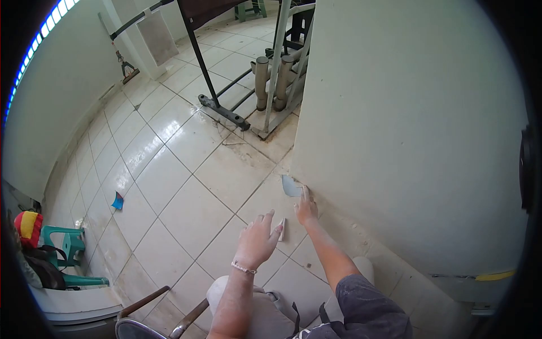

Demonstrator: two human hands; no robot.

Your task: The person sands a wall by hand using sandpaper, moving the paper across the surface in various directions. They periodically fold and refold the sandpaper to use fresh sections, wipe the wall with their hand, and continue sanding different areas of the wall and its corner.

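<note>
Head view looks down over a glossy tiled floor [169,186], and I work across it from the left edge. At the far left, low down, I see a green plastic stool [72,248] with a red and yellow cap [28,226] and a dark bag [42,268] beside it. A small blue scrap [117,200] lies alone on the floor, well apart from both hands. Farther up, toward the middle, a dark metal frame [217,107] stands on the tiles, with two grey rollers [271,82] upright just beyond its foot.

Nearer to me, my left hand [257,240] hovers palm down over the floor, its fingers [270,217] spread apart and gripping nothing; a thin bracelet [244,268] circles the wrist. Just to its right a small white strip [282,230] lies flat on a tile, between the two hands and close to the left fingertips; I cannot tell whether they touch it.

My right hand [306,210] reaches to the foot of the pale wall [406,124], fingers extended and close together, the tips touching a flat grey-blue piece [291,185] that lies where floor meets wall. I cannot tell whether the hand pinches it or only presses on it.
</note>
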